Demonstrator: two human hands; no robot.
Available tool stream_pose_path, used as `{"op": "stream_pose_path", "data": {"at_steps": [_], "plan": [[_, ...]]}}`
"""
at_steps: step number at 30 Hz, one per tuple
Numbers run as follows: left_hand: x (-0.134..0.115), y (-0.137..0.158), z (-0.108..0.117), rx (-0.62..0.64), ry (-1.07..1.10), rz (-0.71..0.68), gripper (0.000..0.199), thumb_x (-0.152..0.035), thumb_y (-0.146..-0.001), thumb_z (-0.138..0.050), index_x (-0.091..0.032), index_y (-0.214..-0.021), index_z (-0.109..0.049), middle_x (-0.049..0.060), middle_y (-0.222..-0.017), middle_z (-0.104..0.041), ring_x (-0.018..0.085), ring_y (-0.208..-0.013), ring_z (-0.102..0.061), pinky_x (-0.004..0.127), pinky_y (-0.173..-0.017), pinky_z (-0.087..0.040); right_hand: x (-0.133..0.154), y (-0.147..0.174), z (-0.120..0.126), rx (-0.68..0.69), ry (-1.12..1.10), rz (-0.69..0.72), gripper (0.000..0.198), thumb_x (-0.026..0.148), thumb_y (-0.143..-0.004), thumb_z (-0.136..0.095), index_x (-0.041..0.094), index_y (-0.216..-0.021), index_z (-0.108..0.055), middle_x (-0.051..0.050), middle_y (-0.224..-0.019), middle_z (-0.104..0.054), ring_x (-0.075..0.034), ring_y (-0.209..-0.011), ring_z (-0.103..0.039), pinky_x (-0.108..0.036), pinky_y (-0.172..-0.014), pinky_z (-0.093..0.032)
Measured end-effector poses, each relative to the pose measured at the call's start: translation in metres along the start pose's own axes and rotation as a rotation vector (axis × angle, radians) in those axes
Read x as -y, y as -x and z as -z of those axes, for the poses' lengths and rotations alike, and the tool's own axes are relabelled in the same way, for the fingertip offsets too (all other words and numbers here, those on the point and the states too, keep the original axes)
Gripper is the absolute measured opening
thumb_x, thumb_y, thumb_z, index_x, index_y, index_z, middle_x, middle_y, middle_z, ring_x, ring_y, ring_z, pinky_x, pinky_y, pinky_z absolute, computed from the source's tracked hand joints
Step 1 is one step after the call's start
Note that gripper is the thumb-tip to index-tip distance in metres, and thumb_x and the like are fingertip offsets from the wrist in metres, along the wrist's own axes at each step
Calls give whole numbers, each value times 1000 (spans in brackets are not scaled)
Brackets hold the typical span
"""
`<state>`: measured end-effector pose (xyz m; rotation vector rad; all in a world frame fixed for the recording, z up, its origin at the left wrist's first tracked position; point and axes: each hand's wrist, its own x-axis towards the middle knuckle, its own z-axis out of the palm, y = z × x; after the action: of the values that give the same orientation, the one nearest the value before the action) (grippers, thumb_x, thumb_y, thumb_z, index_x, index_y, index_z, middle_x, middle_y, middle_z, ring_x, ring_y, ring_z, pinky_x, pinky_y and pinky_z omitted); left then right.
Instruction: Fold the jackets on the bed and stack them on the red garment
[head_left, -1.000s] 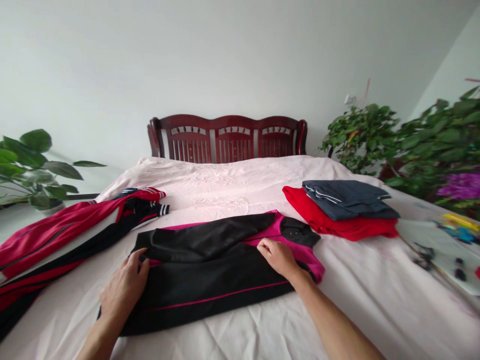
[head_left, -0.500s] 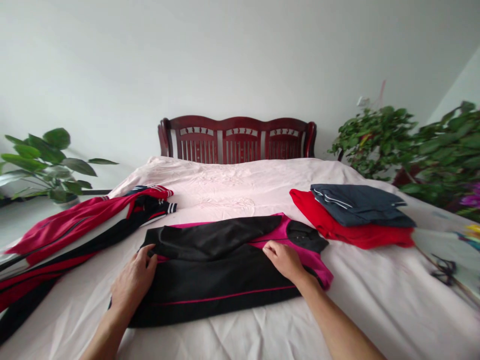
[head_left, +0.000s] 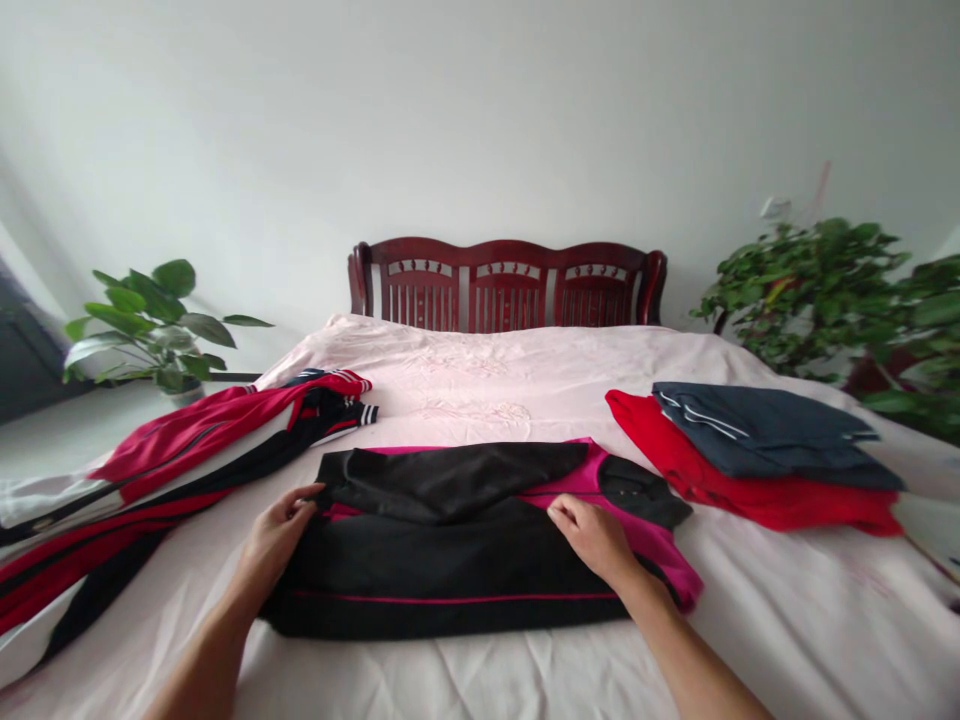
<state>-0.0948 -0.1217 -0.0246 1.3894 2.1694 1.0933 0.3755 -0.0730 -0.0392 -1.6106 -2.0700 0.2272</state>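
Note:
A black jacket with pink panels and pink piping lies folded lengthwise across the bed, its collar toward the right. A black sleeve lies along its far side. My left hand is closed at the jacket's left end, thumb and fingers pinching the edge by the cuff. Over the right part of the jacket, near where black meets pink, my right hand is closed with its fingers curled down on the fabric. Its fingertips are partly hidden.
Striped red, white and navy clothes lie on the left of the bed. Folded dark grey clothing rests on red clothing at right. Beyond the pale pink bedsheet stands a wooden headboard. Potted plants flank the bed.
The view has turned slightly left. The jacket's near edge has shifted a little away from me, and my left hand's fingers have drawn into a pinch. My right hand keeps its place on the jacket.

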Motion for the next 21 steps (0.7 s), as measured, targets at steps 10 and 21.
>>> {"op": "stream_pose_path", "data": {"at_steps": [10,21], "plan": [[5,-8,7,-76,-314,12,58,-44,-96,-24,-11,-123,-64,19,-126,-67,33,-121,-59,40,-99,-45,-2,-1,0,23,-12,-10,32,44,-94,-42,25,-82,-64,-3,-79,-74,-22,-72,-68,-29,-61,-37],[-9,-29,18,156,-286,80,56,-59,-84,-40,-17,-94,-76,13,-90,-78,35,-96,-71,36,-80,-53,1,-1,3,68,-31,-33,34,48,-94,-39,25,-85,-62,-4,-82,-74,-23,-77,-69,-30,-65,-40]]}}
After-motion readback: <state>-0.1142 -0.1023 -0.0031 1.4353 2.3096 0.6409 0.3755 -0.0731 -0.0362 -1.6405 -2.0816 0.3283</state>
